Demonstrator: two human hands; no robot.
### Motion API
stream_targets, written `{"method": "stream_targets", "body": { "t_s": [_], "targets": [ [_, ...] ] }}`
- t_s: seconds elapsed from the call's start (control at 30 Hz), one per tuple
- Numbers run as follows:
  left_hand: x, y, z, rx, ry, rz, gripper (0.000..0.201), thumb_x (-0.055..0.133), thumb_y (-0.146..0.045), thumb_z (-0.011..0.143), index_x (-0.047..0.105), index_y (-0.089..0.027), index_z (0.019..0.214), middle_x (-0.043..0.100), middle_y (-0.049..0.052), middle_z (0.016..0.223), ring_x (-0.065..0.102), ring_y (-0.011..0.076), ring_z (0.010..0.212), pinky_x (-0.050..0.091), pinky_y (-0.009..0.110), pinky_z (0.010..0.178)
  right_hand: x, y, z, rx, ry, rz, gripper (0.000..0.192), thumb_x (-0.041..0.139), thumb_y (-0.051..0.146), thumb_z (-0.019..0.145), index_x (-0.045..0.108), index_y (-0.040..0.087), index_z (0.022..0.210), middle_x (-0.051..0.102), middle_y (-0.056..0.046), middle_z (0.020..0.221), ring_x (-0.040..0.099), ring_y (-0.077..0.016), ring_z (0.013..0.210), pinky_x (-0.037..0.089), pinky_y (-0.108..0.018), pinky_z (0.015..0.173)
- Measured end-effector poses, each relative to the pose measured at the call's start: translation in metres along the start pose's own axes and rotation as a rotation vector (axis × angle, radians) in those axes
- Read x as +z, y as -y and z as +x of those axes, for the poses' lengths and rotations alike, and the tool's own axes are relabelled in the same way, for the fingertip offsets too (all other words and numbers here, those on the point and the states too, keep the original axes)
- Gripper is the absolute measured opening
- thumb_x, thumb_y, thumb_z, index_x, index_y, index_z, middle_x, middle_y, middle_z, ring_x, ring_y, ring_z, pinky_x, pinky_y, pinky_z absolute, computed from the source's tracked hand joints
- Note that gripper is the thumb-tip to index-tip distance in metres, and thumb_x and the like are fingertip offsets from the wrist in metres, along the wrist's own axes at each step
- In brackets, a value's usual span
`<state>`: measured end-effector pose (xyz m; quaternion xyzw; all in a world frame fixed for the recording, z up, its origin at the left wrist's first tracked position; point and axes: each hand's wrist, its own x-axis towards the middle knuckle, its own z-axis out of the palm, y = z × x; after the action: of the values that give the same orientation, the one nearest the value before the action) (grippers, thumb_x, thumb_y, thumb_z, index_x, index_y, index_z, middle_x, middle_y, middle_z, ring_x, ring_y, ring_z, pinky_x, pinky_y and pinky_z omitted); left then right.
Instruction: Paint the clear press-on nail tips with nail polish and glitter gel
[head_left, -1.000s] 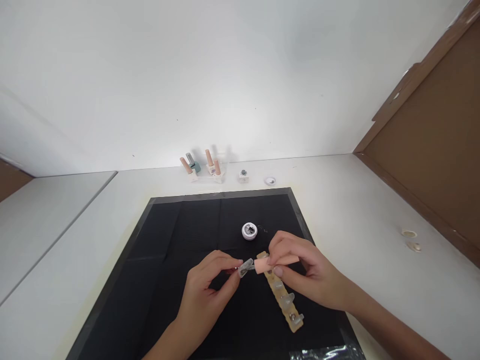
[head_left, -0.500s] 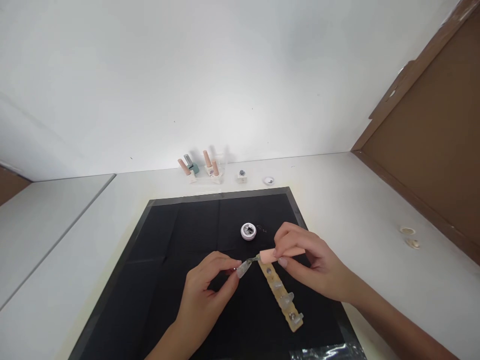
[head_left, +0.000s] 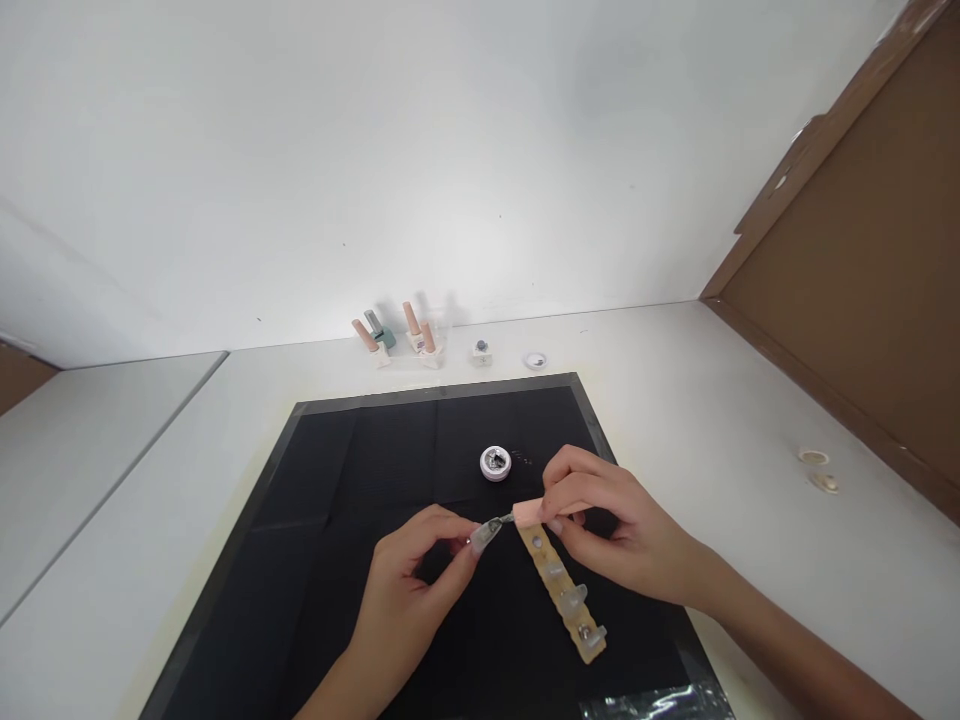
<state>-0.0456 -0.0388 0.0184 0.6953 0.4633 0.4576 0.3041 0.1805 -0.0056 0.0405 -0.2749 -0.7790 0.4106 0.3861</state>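
My left hand [head_left: 424,570] pinches a clear false nail tip [head_left: 486,536] between thumb and fingers, its free end pointing up and right. A dark smear shows on the tip's surface. In my right hand [head_left: 600,510] is a nail polish brush with a peach handle [head_left: 528,512]; its bristles touch the nail tip. Below the brush lies a yellowish nail stand [head_left: 556,578] that bears several clear nail tips. Beyond the hands sits a small round pot [head_left: 495,463] of silvery flakes.
A black mat [head_left: 360,460] covers the middle of the white table. Along its back stand several polish bottles [head_left: 412,330], a small clear block [head_left: 481,353] and a round lid [head_left: 535,361]. Two small pale discs [head_left: 823,482] lie at right, and clear plastic film [head_left: 660,704] at the front edge.
The brush has shifted slightly left and down, further along the nail tip. Its handle is now more covered by my right fingers. My left hand stays nearly still.
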Motion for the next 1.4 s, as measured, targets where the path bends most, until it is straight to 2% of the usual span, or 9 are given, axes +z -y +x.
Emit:
{"method": "stream_targets", "body": {
  "t_s": [0.2,0.4,0.53,0.83,1.1,1.4],
  "targets": [
    [-0.0016,0.0000,0.0003,-0.135,0.027,-0.078,0.011,0.065,-0.016,0.081,0.073,-0.017,0.073,0.068,0.002,0.066,0.061,0.0132,0.061,0.049,0.020,0.057,0.0018,0.0010,0.0008,-0.004,-0.070,0.072,0.030,0.053,-0.001,0.087,0.063,0.027,0.092,0.051,0.000,0.089,0.052,-0.0109,0.071,0.043,-0.023,0.055],
    [0.0009,0.0004,0.0024,-0.210,0.032,-0.164,0.010,0.066,-0.015,0.079,0.072,-0.017,0.071,0.065,0.001,0.066,0.059,0.0123,0.061,0.047,0.019,0.056,0.0048,0.0006,0.0000,0.007,-0.040,0.132,0.035,0.052,0.001,0.088,0.065,0.031,0.101,0.051,0.000,0.093,0.052,-0.0099,0.072,0.044,-0.022,0.058],
    [0.0018,-0.0001,0.0038,-0.216,0.035,-0.183,0.011,0.066,-0.016,0.078,0.072,-0.017,0.070,0.066,0.002,0.065,0.058,0.0119,0.060,0.047,0.018,0.056,0.0058,0.0015,0.0002,0.028,-0.035,0.139,0.038,0.053,0.000,0.086,0.064,0.031,0.105,0.052,0.000,0.093,0.052,-0.0099,0.072,0.042,-0.021,0.055],
    [0.0024,-0.0010,0.0038,-0.216,0.024,-0.211,0.010,0.066,-0.015,0.077,0.074,-0.017,0.071,0.068,0.003,0.067,0.060,0.0121,0.061,0.048,0.018,0.056,0.0059,0.0040,0.0013,0.064,-0.022,0.101,0.033,0.053,-0.001,0.083,0.066,0.025,0.099,0.054,-0.001,0.094,0.055,-0.0103,0.074,0.043,-0.022,0.057],
    [0.0019,-0.0017,0.0049,-0.187,0.031,-0.158,0.011,0.065,-0.015,0.078,0.074,-0.016,0.071,0.069,0.003,0.066,0.060,0.0121,0.059,0.048,0.018,0.055,0.0057,0.0061,-0.0007,0.069,0.004,0.050,0.036,0.049,-0.005,0.081,0.066,0.025,0.093,0.052,-0.001,0.092,0.050,-0.0093,0.069,0.037,-0.021,0.052],
    [0.0014,0.0002,0.0055,-0.208,0.071,-0.129,0.013,0.064,-0.019,0.080,0.074,-0.016,0.073,0.070,0.005,0.068,0.063,0.0150,0.063,0.050,0.022,0.058,0.0075,0.0046,0.0001,-0.065,-0.007,-0.032,0.039,0.047,-0.008,0.080,0.067,0.022,0.092,0.052,-0.002,0.090,0.051,-0.0099,0.068,0.034,-0.021,0.048]
  ]
}}
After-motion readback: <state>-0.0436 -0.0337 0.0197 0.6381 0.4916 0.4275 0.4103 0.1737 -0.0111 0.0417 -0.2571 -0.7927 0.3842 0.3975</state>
